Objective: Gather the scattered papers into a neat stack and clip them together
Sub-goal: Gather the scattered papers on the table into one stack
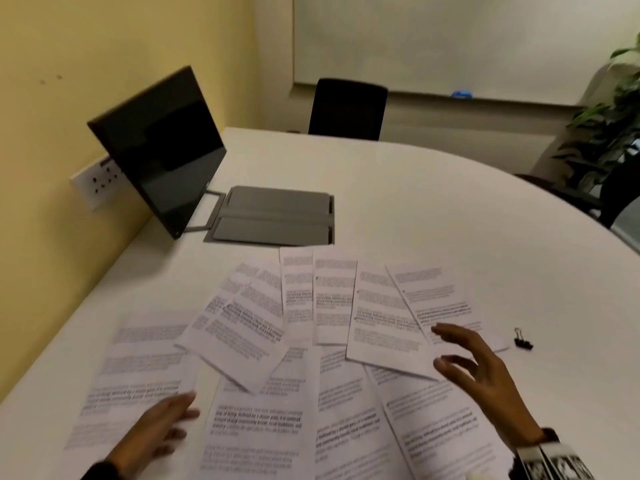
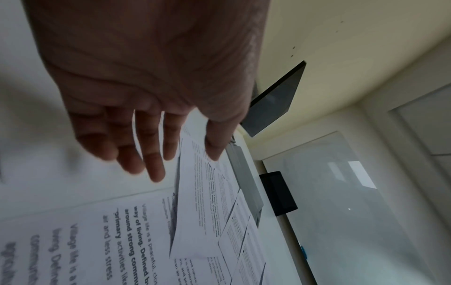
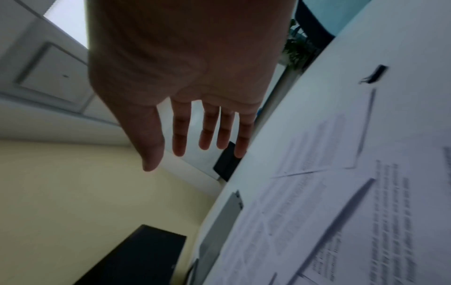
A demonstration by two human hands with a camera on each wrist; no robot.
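Note:
Several printed white papers [image 1: 298,341] lie fanned and overlapping across the near part of the white table [image 1: 450,209]. A small black binder clip [image 1: 522,340] sits on the table just right of the sheets, also in the right wrist view [image 3: 374,74]. My left hand [image 1: 162,424] hovers low over the near-left sheets with fingers straight and spread [image 2: 156,169], holding nothing. My right hand [image 1: 464,362] floats above the right-hand papers, fingers spread and relaxed [image 3: 205,140], empty, with the clip a short way to its right.
A dark monitor [image 1: 159,147] leans at the table's left edge by the yellow wall. A grey cable hatch [image 1: 273,216] lies flush in the table behind the papers. A black chair [image 1: 346,109] stands at the far side, a plant [image 1: 609,126] at right.

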